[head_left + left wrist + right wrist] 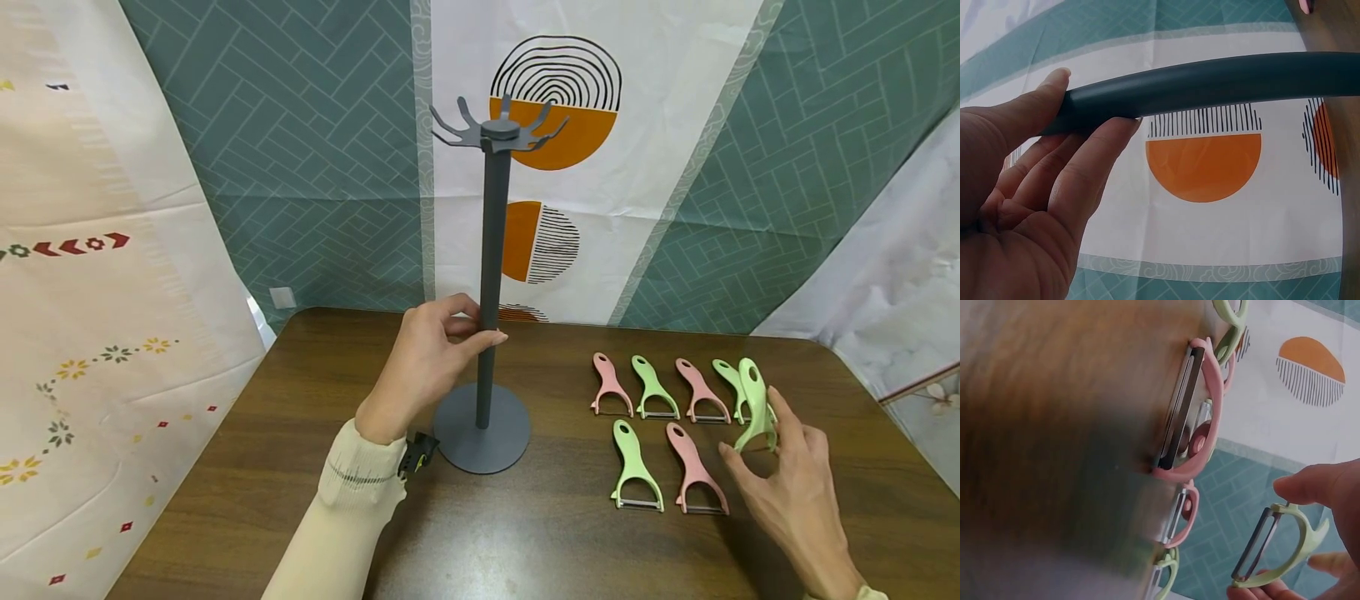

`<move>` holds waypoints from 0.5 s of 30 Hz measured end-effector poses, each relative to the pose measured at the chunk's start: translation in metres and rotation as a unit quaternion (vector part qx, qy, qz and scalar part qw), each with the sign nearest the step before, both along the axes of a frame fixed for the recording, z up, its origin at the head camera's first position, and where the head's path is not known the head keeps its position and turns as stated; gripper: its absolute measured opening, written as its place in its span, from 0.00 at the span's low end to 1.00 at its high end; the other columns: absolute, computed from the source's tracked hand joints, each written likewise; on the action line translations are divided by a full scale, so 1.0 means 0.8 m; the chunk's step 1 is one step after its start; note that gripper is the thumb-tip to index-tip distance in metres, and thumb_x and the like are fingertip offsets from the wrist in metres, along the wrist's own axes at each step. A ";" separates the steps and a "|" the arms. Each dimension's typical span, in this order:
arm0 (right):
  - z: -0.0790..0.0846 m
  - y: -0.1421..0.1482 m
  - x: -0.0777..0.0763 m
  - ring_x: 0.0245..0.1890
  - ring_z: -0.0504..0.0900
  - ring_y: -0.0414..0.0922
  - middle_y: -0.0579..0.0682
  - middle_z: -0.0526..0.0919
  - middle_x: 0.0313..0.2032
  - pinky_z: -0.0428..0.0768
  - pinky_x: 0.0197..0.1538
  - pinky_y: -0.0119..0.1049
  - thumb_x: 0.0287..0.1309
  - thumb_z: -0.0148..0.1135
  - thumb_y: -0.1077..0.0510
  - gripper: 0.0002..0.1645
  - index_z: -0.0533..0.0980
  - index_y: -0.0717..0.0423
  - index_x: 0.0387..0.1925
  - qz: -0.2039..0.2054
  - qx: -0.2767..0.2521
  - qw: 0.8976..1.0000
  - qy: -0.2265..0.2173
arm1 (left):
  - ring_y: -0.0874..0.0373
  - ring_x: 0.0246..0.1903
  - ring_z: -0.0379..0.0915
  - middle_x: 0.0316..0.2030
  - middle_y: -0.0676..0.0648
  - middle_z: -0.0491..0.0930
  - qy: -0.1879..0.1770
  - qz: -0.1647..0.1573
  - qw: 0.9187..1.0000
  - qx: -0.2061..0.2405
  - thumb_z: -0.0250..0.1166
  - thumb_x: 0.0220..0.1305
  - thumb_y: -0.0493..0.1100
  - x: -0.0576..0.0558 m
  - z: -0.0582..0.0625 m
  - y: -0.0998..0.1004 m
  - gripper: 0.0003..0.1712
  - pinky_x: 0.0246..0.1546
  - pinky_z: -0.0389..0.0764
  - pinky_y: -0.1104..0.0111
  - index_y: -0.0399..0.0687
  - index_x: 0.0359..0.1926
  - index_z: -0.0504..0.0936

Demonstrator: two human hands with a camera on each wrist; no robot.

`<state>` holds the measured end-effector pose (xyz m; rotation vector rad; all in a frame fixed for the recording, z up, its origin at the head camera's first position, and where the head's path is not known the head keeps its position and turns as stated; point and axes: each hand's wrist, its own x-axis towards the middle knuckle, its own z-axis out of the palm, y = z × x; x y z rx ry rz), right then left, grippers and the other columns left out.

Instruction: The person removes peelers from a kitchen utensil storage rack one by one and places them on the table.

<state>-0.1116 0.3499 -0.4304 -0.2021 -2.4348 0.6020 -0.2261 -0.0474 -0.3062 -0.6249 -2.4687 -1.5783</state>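
Note:
A dark grey stand with a ring of hooks (500, 132) on top rises from a round base (457, 425). My left hand (420, 362) grips its pole (492, 242) a little below mid-height, thumb on one side and fingers on the other. On the right, my right hand (795, 475) holds a green Y-shaped peeler (752, 387) by its blade end, handle pointing up, above the table. In the right wrist view the thumb and fingers span the head of that peeler (1302, 550). Behind it a second green peeler (726, 373) is partly hidden.
Several pink and green peelers lie on the brown table (300, 433) in two rows, among them a pink peeler (695, 462) and a green peeler (632, 458) in the front row. A patterned cloth (322, 167) hangs behind the table.

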 end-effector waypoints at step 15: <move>-0.011 0.018 0.014 0.49 0.67 0.69 0.77 0.68 0.48 0.69 0.40 0.64 0.53 0.74 0.58 0.58 0.52 0.53 0.80 -0.002 0.020 0.997 -0.078 | 0.57 0.41 0.90 0.36 0.46 0.91 0.002 0.000 1.000 -0.002 0.76 0.60 0.43 -0.001 0.000 -0.001 0.10 0.35 0.80 0.66 0.46 0.38 0.84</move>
